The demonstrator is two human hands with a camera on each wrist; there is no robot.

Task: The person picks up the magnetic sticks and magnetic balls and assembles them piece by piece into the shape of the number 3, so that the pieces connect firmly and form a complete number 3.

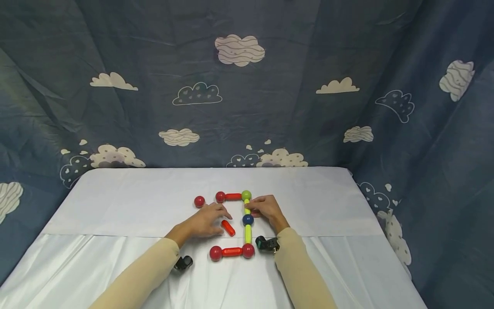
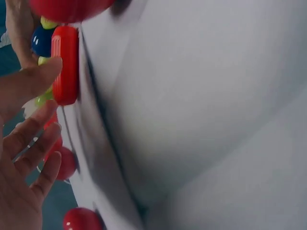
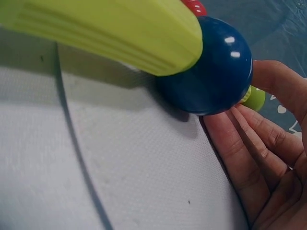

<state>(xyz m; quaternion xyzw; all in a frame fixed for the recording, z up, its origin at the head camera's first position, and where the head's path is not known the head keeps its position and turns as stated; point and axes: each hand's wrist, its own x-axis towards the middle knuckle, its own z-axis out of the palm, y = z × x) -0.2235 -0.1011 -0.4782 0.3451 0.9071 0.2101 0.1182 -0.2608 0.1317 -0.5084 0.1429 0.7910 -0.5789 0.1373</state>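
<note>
A chain of toy rods and balls lies on the white cloth. My right hand (image 1: 269,209) pinches the upper yellow-green rod (image 1: 247,211), between the green ball (image 1: 246,195) and the blue ball (image 1: 248,219). In the right wrist view, the blue ball (image 3: 211,67) partly hides those fingers. Below it, the lower yellow-green rod (image 1: 248,234) runs to a red ball (image 1: 248,250). My left hand (image 1: 208,219) hovers with spread, relaxed fingers beside a loose red rod (image 1: 228,228); in the left wrist view its thumb overlaps that rod (image 2: 68,72), and contact is unclear.
At the top, a red rod (image 1: 233,197) joins the green ball to a red ball (image 1: 220,197). A bottom red rod (image 1: 232,252) ends at another red ball (image 1: 215,253). One separate red ball (image 1: 199,201) lies left of these. A dark cloud-patterned curtain (image 1: 270,120) hangs behind the table.
</note>
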